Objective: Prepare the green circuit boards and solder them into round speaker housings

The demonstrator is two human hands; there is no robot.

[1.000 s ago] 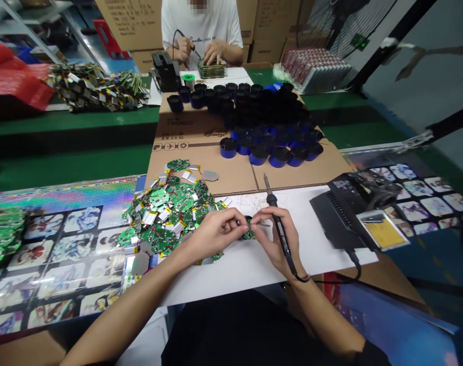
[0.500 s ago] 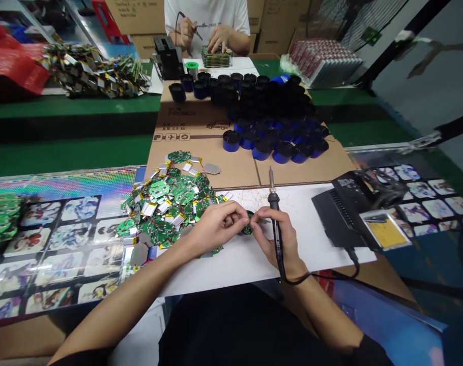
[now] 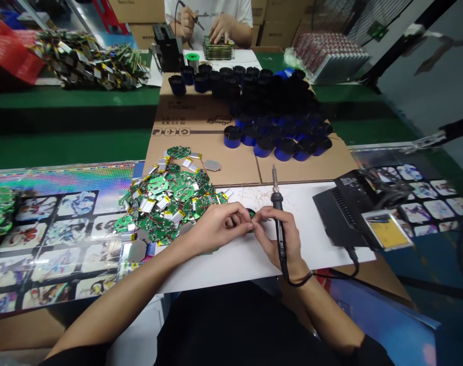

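Note:
My right hand (image 3: pixel 279 236) has a soldering iron (image 3: pixel 279 229) tucked in its grip, the metal tip pointing up and away from me. Its thumb and forefinger are also pinched, close to the fingertips of my left hand (image 3: pixel 226 223). My left hand is closed in a pinch; whatever lies between its fingertips is too small to make out. Just behind the meeting fingertips, a small round dark-rimmed piece with green inside (image 3: pixel 251 213) shows, mostly covered by the fingers. To the left, a heap of green circuit boards with silver battery packs (image 3: pixel 170 198) reaches close to my left hand.
Blue-and-black round housings (image 3: pixel 264 145) stand in rows on the cardboard (image 3: pixel 201 173). At right are a black soldering station (image 3: pixel 340 216) and a yellow sponge tray (image 3: pixel 386 231). Across the table, a co-worker's hands (image 3: pixel 222 28) work at stacked boards (image 3: pixel 218 49).
My fingertips have shifted slightly and cover more of the small round piece. The soldering iron stays in my right hand. The whole view has moved a little.

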